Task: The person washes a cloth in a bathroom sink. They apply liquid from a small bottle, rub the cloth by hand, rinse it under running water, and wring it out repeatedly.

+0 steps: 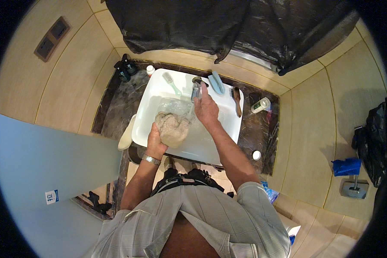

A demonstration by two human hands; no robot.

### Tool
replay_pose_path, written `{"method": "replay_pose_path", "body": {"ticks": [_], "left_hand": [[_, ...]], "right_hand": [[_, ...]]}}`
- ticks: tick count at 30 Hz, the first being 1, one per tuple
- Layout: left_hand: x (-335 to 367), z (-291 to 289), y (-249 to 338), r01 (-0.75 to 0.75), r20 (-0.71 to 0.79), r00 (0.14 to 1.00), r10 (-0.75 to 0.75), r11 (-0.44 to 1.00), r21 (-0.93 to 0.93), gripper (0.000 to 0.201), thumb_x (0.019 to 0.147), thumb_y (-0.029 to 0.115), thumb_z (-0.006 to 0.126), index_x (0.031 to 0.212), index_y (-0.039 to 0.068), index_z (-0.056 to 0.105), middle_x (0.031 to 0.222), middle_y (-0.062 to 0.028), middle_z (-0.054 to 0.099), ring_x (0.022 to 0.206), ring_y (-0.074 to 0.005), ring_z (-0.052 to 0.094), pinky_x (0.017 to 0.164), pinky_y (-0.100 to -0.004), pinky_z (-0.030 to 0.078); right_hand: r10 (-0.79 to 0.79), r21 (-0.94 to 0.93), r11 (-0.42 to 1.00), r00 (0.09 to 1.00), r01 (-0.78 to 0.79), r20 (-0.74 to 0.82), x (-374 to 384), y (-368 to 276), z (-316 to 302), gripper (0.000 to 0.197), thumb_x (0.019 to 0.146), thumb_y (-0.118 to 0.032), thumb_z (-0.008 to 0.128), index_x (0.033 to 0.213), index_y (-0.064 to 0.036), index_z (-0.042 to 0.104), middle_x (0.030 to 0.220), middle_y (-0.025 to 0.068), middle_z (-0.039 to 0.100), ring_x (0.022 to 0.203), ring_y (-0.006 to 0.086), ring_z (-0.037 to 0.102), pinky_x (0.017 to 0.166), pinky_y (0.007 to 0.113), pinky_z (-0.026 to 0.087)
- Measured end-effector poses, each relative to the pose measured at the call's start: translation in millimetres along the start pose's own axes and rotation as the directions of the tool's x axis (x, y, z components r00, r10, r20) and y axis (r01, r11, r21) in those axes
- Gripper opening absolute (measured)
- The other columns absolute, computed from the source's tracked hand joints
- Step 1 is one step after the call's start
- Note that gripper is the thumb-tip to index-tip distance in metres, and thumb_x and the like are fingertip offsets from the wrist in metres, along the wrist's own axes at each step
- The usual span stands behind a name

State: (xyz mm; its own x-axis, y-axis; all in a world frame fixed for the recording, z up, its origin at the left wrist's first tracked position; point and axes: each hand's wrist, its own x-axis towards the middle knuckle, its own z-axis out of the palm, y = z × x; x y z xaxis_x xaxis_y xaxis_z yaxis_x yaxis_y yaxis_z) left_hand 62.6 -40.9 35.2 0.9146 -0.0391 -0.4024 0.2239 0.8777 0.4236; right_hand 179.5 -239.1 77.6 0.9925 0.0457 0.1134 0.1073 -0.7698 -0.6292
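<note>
My left hand (156, 139) grips a beige, fuzzy, rounded thing (173, 130) from its left side; its exact kind does not show clearly. It is held over the white sink basin (144, 124) and looks wet. My right hand (206, 109) is at the metal faucet (196, 91), index finger stretched along it and the other fingers curled. Water shows in the basin beneath the faucet, beside the fuzzy thing. A pale green-handled brush (171, 83) lies on the sink's back rim, left of the faucet.
Right of the faucet are a light blue brush (216, 83) and a wooden brush (236, 102). A cream shoe-shaped item (127, 135) leans at the sink's left edge. Bottles (124, 72) stand back left; a white container (260, 105) and white cap (256, 155) lie on the dark counter.
</note>
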Motion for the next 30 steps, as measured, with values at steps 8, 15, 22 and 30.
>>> {"method": "replay_pose_path", "body": {"ticks": [8,15,22,30], "left_hand": [[-2.0,-11.4,-7.5,0.108,-0.080,0.991,-0.109,0.994,-0.021,0.041,0.105,0.040,0.052,0.133,0.011,0.062,0.132,-0.0086,0.068,0.122,-0.0290,0.065,0.108,-0.0474,0.052],[-3.9,-18.0,-8.5,0.083,-0.063,0.995,-0.080,0.995,0.051,0.042,0.106,0.038,0.051,0.134,0.009,0.061,0.131,-0.0089,0.068,0.120,-0.0269,0.066,0.105,-0.0436,0.054],[-10.4,-6.3,-12.5,0.031,-0.103,0.995,-0.001,0.958,0.286,0.042,0.107,0.039,0.052,0.136,0.009,0.058,0.133,-0.0095,0.065,0.122,-0.0259,0.063,0.105,-0.0417,0.052],[7.6,-46.7,-24.8,-0.055,-0.021,0.998,0.060,0.982,0.182,0.039,0.105,0.036,0.055,0.129,0.004,0.059,0.124,-0.0111,0.067,0.114,-0.0257,0.066,0.097,-0.0397,0.055]], "right_hand": [[0.163,-0.163,0.977,0.970,-0.134,0.180,4.2,32.0,-9.8,0.083,0.095,-0.025,0.068,0.163,-0.0210,0.022,0.094,0.0189,0.072,0.088,0.0400,0.071,0.078,0.052,0.056],[0.011,0.567,0.800,0.950,-0.196,0.312,-36.2,23.6,22.2,0.077,0.091,-0.037,0.074,0.155,-0.0090,0.042,0.103,0.0177,0.071,0.094,0.0320,0.070,0.082,0.045,0.055],[-0.209,0.356,0.927,0.952,0.121,0.222,-88.4,-27.0,38.5,0.052,0.085,-0.038,0.076,0.118,-0.0022,0.059,0.114,0.0214,0.065,0.108,0.0408,0.059,0.094,0.050,0.048],[-0.305,0.462,0.868,0.930,0.183,0.205,-114.2,-65.0,25.0,0.040,0.092,-0.032,0.072,0.120,-0.0058,0.061,0.115,0.0204,0.070,0.105,0.0391,0.069,0.088,0.050,0.055]]}}
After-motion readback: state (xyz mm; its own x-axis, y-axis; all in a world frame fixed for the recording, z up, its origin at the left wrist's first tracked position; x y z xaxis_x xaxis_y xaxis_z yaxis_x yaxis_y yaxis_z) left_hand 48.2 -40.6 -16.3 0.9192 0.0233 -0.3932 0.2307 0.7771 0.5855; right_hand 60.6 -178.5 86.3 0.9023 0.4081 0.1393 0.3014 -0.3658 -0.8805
